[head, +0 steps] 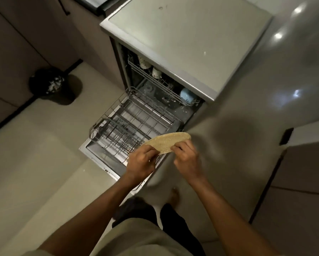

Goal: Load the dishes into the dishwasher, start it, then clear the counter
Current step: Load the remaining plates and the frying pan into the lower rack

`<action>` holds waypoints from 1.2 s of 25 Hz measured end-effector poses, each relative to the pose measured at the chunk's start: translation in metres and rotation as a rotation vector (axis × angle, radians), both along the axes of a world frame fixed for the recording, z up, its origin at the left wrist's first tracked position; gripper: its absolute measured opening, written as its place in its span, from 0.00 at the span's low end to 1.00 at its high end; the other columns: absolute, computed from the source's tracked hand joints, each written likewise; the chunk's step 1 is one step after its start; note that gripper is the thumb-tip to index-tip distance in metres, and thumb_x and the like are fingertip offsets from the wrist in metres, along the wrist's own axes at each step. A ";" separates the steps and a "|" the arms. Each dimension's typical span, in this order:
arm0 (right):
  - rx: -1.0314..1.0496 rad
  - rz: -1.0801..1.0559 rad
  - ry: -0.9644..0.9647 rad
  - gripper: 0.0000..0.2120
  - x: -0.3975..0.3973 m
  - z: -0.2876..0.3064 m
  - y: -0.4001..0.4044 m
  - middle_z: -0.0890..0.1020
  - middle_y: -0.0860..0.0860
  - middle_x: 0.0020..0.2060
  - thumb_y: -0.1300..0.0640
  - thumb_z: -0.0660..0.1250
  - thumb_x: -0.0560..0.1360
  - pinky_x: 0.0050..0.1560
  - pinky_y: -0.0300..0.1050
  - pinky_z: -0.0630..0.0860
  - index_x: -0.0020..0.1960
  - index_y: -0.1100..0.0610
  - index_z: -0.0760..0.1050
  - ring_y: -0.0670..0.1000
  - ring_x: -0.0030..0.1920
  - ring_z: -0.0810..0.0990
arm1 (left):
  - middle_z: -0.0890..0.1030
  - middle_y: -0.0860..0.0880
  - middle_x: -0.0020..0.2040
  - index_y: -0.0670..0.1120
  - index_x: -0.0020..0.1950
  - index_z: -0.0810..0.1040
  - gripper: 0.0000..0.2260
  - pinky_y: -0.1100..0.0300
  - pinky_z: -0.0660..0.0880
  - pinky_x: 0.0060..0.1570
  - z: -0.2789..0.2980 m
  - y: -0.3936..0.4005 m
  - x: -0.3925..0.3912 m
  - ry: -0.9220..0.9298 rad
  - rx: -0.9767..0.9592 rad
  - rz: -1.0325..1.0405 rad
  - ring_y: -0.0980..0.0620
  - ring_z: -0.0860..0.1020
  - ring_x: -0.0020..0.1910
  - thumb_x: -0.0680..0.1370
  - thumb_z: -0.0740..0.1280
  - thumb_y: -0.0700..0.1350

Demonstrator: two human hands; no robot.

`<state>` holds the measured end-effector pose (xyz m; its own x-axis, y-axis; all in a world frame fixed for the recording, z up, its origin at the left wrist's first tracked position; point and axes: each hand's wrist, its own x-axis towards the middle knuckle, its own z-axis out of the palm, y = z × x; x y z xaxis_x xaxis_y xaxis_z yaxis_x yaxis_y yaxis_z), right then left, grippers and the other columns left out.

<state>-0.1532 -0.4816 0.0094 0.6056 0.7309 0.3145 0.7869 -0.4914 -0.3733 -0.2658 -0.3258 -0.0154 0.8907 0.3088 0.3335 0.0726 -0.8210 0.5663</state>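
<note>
A person stands at an open grey freestanding dishwasher (188,52) and holds a round, speckled tan plate (168,142) in both hands above the near right corner of the pulled-out lower grey wire rack (132,126). The left hand (142,161) pinches the plate's near-left rim, fingers curled over the edge, while the right hand (187,156) grips the near-right rim, its fingers curled over the top. Both hands sit at the edge closest to the person, so most of the plate reaches away from the grip toward the dishwasher. The plate is tilted, its broad face turned up and toward the camera, and it appears as a flattened oval whose long axis runs from lower left to upper right. It hangs clear of the rack. The upper wire rack (160,84), partly inside the machine, carries two pale patterned cups (144,63) and a light blue cup (187,96). A black waste bin (49,84) stands on the pale tiled floor (34,145) to the left.
</note>
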 end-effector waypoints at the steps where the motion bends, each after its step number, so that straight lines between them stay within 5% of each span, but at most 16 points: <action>1: -0.009 0.038 0.007 0.17 0.013 -0.002 -0.003 0.81 0.53 0.40 0.76 0.65 0.63 0.37 0.46 0.77 0.45 0.62 0.84 0.55 0.43 0.79 | 0.84 0.50 0.42 0.45 0.44 0.86 0.07 0.57 0.79 0.33 -0.002 -0.010 0.006 0.021 -0.012 0.042 0.49 0.82 0.39 0.75 0.68 0.43; 11: -0.107 0.388 0.008 0.16 0.127 -0.068 0.012 0.81 0.53 0.38 0.77 0.68 0.60 0.36 0.44 0.76 0.41 0.62 0.84 0.54 0.42 0.78 | 0.80 0.49 0.41 0.44 0.42 0.82 0.04 0.54 0.76 0.33 -0.059 -0.064 0.081 0.145 -0.189 0.466 0.48 0.77 0.39 0.71 0.72 0.36; 15: -0.153 0.448 0.043 0.16 0.155 -0.106 0.018 0.81 0.53 0.39 0.74 0.59 0.64 0.34 0.48 0.78 0.42 0.62 0.83 0.56 0.42 0.78 | 0.80 0.49 0.41 0.44 0.42 0.82 0.05 0.53 0.76 0.34 -0.095 -0.067 0.107 0.170 -0.241 0.592 0.48 0.78 0.41 0.72 0.73 0.34; 30: -0.144 0.556 0.095 0.18 0.216 -0.209 0.045 0.81 0.54 0.39 0.80 0.68 0.60 0.38 0.49 0.79 0.43 0.63 0.84 0.54 0.42 0.76 | 0.81 0.46 0.42 0.41 0.43 0.82 0.09 0.55 0.76 0.32 -0.197 -0.062 0.161 0.204 -0.341 0.748 0.45 0.79 0.41 0.67 0.72 0.30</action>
<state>0.0624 -0.4368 -0.1995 0.1397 0.9785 0.1518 0.9074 -0.0652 -0.4151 -0.1045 -0.3874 -0.2120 0.4442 0.8954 -0.0305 0.6567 -0.3022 0.6910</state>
